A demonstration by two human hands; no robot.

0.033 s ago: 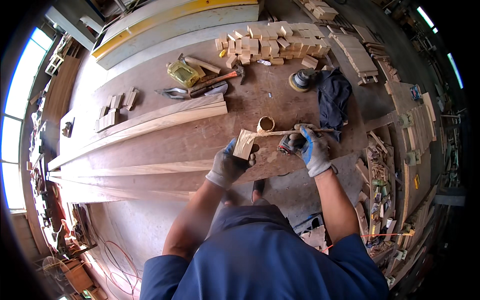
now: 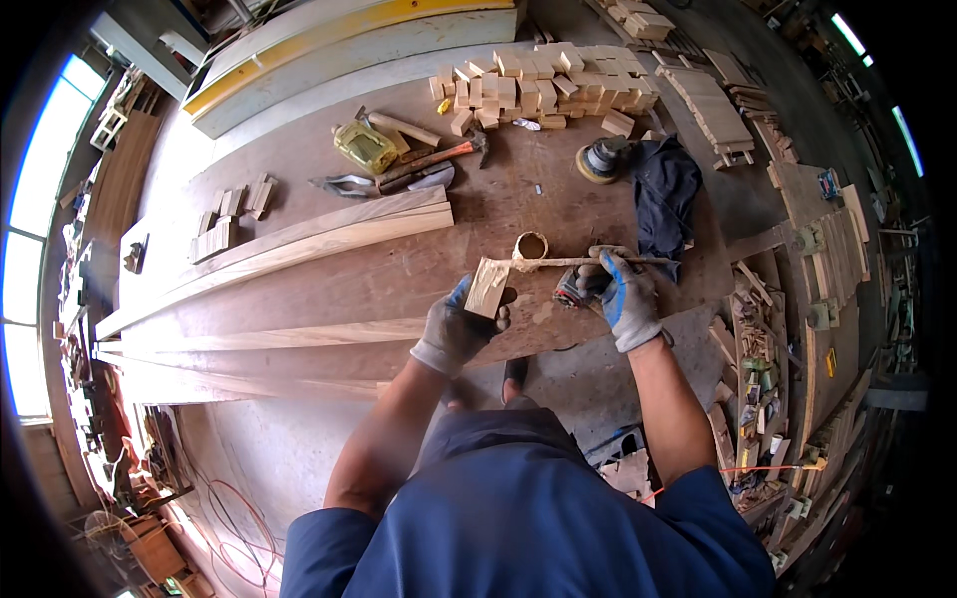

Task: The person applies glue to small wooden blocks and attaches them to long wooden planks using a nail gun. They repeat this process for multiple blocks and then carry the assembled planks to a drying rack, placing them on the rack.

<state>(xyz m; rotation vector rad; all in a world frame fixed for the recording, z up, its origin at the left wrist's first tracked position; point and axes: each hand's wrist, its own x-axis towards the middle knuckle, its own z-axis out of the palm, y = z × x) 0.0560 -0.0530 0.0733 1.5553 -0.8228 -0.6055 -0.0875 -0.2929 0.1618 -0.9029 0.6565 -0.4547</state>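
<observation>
My left hand (image 2: 451, 331), in a grey and blue work glove, grips a small light wood block (image 2: 486, 288) tilted upward. In my gloved right hand (image 2: 630, 307) is a thin stick (image 2: 570, 263), held nearly level. Its left tip, coated in a pale tan paste, touches or almost touches the block's upper end. Just beyond the stick stands a small round cup (image 2: 531, 245) with a crusted rim. A red and black object (image 2: 569, 290) lies partly hidden beside my right hand; its kind is unclear.
Long wood boards (image 2: 299, 247) lie across the workbench (image 2: 508, 189) at left. Farther back are a hammer (image 2: 464, 149), a yellowish plastic container (image 2: 365, 148) and stacked wood blocks (image 2: 548, 85). A sander (image 2: 599, 159) and dark cloth (image 2: 666, 194) sit at right.
</observation>
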